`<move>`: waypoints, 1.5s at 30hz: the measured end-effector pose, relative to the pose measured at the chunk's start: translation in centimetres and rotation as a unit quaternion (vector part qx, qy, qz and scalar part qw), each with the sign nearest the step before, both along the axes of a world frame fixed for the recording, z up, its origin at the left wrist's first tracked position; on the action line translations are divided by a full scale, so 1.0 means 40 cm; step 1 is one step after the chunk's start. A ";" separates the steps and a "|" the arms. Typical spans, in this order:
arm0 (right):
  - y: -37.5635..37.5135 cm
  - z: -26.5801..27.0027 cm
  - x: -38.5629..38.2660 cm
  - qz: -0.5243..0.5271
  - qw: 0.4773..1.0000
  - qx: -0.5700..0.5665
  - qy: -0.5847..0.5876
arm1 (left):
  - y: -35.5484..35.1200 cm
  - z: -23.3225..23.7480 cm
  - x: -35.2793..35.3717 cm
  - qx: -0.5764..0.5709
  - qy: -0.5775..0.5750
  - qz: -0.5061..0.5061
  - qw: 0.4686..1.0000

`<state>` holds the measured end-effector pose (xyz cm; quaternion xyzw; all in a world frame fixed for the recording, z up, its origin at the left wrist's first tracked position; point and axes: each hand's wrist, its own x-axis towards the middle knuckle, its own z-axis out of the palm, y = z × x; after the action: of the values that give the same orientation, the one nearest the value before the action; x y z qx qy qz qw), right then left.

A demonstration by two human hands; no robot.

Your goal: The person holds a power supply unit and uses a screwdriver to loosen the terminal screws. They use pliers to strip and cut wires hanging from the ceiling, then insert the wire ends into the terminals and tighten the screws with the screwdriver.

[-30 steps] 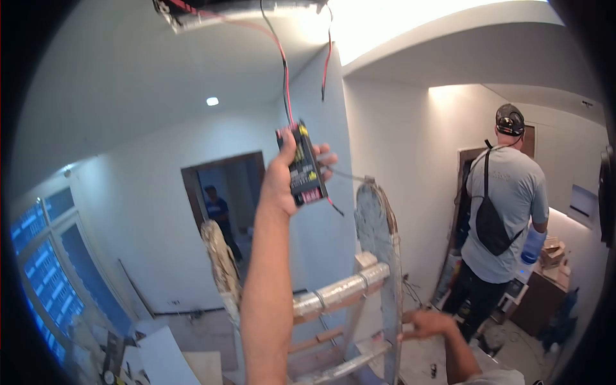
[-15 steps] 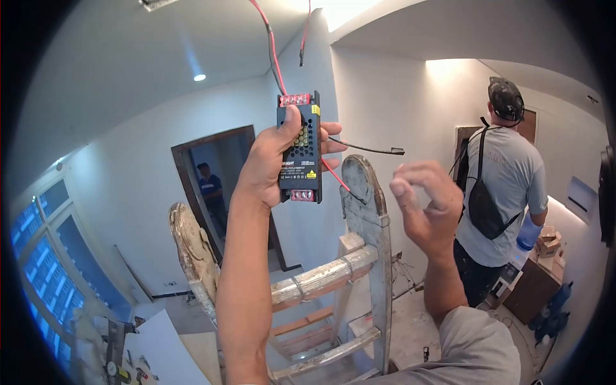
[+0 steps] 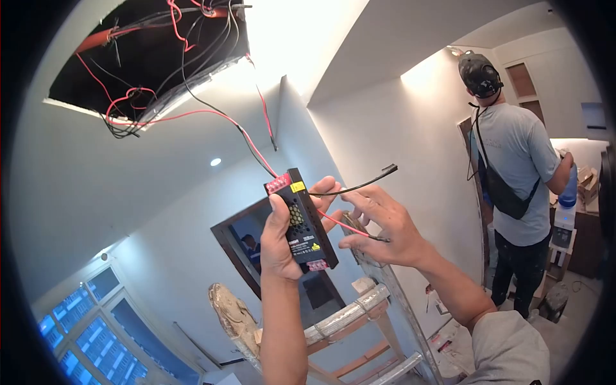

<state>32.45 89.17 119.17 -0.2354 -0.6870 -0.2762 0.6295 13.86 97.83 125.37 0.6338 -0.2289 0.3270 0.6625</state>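
Note:
My left hand (image 3: 280, 240) is closed around a black power supply (image 3: 307, 221) with terminal strips at both ends, its thumb across the perforated front. A red and black cable (image 3: 247, 140) runs from the upper terminals to the ceiling. Behind the unit, near my left fingertips, a black wire (image 3: 353, 188) and a shorter red wire (image 3: 346, 226) stick out to the right. My right hand (image 3: 391, 224) is beside these wires, thumb and fingers apart. The red wire's dark end lies across its palm side, without being gripped.
Overhead is a ceiling opening (image 3: 167, 64) with several loose wires and orange conduit. Another red wire (image 3: 266, 112) dangles nearby. A worn wooden ladder (image 3: 346, 317) stands below my hands. At right, a person (image 3: 516, 160) in a grey shirt faces away, beside a water dispenser (image 3: 563, 234).
The view has tilted upward, bringing the ceiling opening into sight. My right hand has moved left to the loose wires and its fingers have spread. The power supply is now tilted.

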 end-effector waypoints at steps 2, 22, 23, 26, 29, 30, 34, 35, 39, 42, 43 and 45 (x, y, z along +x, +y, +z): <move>0.010 0.021 -0.011 0.047 0.999 0.004 0.016 | -0.017 0.002 -0.003 -0.001 -0.004 -0.001 1.000; -0.194 -0.462 0.112 0.014 0.926 -0.285 0.247 | -0.094 -0.198 -0.286 -0.180 -0.003 0.352 0.919; -0.199 -0.533 0.120 0.017 0.896 -0.305 0.322 | -0.083 -0.218 -0.290 -0.190 -0.003 0.352 0.917; -0.230 -0.786 0.145 -0.040 0.762 -0.445 0.469 | -0.045 -0.241 -0.295 -0.226 -0.012 0.312 0.923; -0.300 -1.084 0.166 -0.144 0.626 -0.639 0.422 | -0.026 -0.270 -0.289 -0.261 -0.023 0.212 0.942; -0.343 -1.210 0.175 -0.202 0.614 -0.692 0.321 | -0.024 -0.274 -0.290 -0.262 -0.021 0.207 0.942; -0.562 -1.650 0.162 -0.262 0.421 -0.834 0.244 | -0.033 -0.279 -0.300 -0.241 -0.011 0.190 0.952; -0.609 -1.674 0.146 -0.254 0.387 -0.857 0.229 | -0.035 -0.279 -0.302 -0.244 -0.013 0.192 0.950; -0.696 -1.705 0.121 -0.223 0.346 -0.895 0.173 | -0.041 -0.286 -0.304 -0.206 -0.025 0.230 0.951; -0.690 -1.657 0.121 -0.208 0.347 -0.904 0.135 | -0.031 -0.293 -0.299 -0.222 -0.020 0.212 0.952; -0.676 -1.643 0.127 -0.203 0.352 -0.906 0.119 | -0.027 -0.288 -0.300 -0.208 -0.023 0.212 0.954; -0.665 -1.596 0.135 -0.196 0.354 -0.911 0.086 | -0.036 -0.294 -0.294 -0.228 -0.022 0.200 0.953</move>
<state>37.83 62.58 55.32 -0.8147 -0.3945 0.4249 0.0134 2.11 96.41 113.60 0.4916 -0.0313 0.5105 0.7047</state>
